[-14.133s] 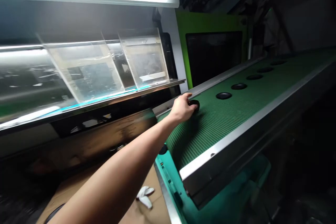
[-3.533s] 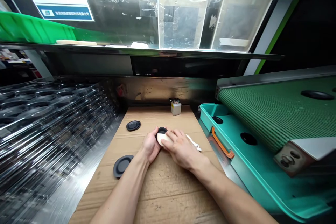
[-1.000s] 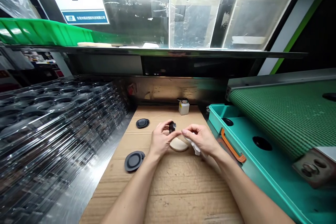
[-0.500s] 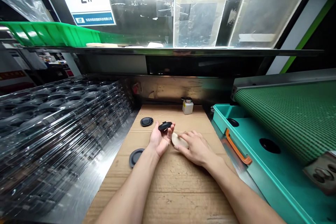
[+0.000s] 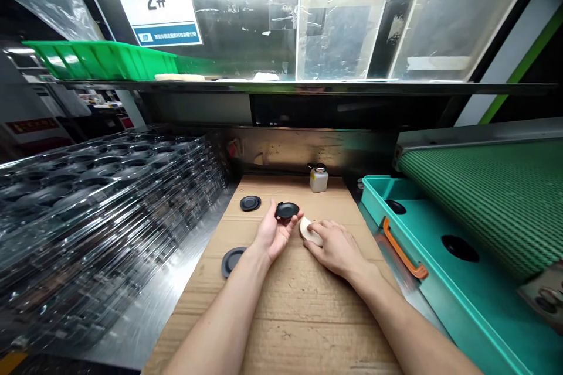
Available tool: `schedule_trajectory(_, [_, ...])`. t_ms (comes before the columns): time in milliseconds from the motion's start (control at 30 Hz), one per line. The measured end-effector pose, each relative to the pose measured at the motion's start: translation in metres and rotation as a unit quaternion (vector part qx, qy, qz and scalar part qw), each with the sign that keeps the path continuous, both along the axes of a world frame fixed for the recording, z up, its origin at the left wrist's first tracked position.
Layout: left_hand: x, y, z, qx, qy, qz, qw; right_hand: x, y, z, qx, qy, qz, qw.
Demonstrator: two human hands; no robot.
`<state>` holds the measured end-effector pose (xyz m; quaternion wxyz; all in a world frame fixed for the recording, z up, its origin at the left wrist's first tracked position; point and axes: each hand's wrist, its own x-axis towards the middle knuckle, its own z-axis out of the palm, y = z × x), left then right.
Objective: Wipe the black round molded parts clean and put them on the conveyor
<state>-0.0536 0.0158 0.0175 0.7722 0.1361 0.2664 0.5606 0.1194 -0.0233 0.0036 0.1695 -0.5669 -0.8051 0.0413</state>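
Note:
My left hand (image 5: 275, 232) holds a small round black part (image 5: 287, 210) over the cardboard sheet (image 5: 303, 316), the part's dished face now turned up. Just to its right, my right hand (image 5: 332, 244) has its thumb and fingers on a round cream-coloured pad (image 5: 310, 231). One black round part (image 5: 250, 203) lies on the cardboard to the left of my left hand. Nearer to me, a second dark round part (image 5: 232, 261) is partly covered by my left forearm.
A small white bottle (image 5: 318, 179) stands at the back of the cardboard. Stacked clear trays (image 5: 109, 187) fill the left side. On the right are a teal bin (image 5: 433, 263) with an orange handle and a green conveyor belt (image 5: 492, 187). A green basket (image 5: 105, 61) sits on the shelf above.
The black part in my left hand has tilted from nearly edge-on to showing its round face. The whole view has shifted slightly, with things appearing further right.

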Motion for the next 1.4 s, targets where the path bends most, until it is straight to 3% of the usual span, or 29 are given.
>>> schedule_trajectory(100, [0.005, -0.004, -0.003, 0.048, 0.113, 0.02, 0.992, 0.0, 0.0, -0.001, 0.003, 0.016, 0.002, 1.0])
schedule_trajectory(200, [-0.003, -0.001, 0.0, 0.108, 0.276, 0.035, 0.954, 0.001, 0.0, -0.001, 0.006, 0.025, 0.003, 1.0])
schedule_trajectory(367, [-0.063, 0.026, 0.019, 0.154, 0.468, 0.101, 0.864, 0.002, 0.001, 0.0, -0.005, 0.025, -0.01, 1.0])
schedule_trajectory(533, [-0.115, 0.045, 0.031, 0.118, 0.506, 0.094, 0.849, 0.006, 0.003, -0.003, 0.006, 0.042, -0.001, 0.999])
schedule_trajectory(667, [-0.109, 0.032, 0.028, 0.094, 0.466, 0.084, 0.876, 0.008, 0.004, -0.004, 0.022, 0.045, 0.002, 0.999])
schedule_trajectory(900, [-0.055, -0.011, 0.024, 0.144, 0.396, 0.015, 0.907, 0.007, 0.002, 0.0, 0.009, 0.024, -0.001, 1.0])
schedule_trajectory(1067, [-0.028, -0.028, 0.022, 0.101, 0.12, -0.052, 0.986, 0.006, 0.003, -0.002, 0.025, 0.028, -0.001, 0.999])
schedule_trajectory(1167, [-0.019, -0.035, 0.019, 0.089, 0.004, -0.064, 0.994, 0.006, 0.003, -0.003, 0.023, 0.025, -0.006, 0.999])
schedule_trajectory(1400, [-0.022, -0.044, 0.015, 0.069, -0.038, -0.105, 0.991, 0.005, 0.004, -0.006, 0.023, 0.016, -0.007, 1.0])
